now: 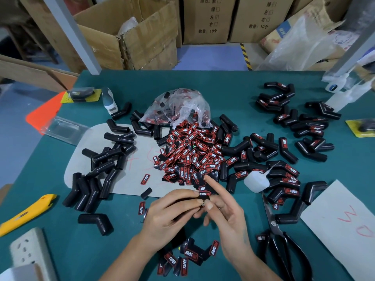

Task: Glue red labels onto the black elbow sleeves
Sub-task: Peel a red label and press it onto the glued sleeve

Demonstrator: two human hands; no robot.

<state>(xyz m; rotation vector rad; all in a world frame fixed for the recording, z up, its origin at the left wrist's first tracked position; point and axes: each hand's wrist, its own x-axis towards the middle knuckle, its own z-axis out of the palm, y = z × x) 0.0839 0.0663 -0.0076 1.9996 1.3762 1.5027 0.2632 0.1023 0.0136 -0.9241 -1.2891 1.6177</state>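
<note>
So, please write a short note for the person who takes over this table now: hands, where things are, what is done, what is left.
Hands: left hand and right hand together pinch one red label over the table's near edge.
Things: label pile in the centre under a plastic bag; glue bottle just right of the pile.
Done: labelled sleeves lie on the right.
Left: bare sleeves on the left have no labels yet, and many labels remain.
</note>
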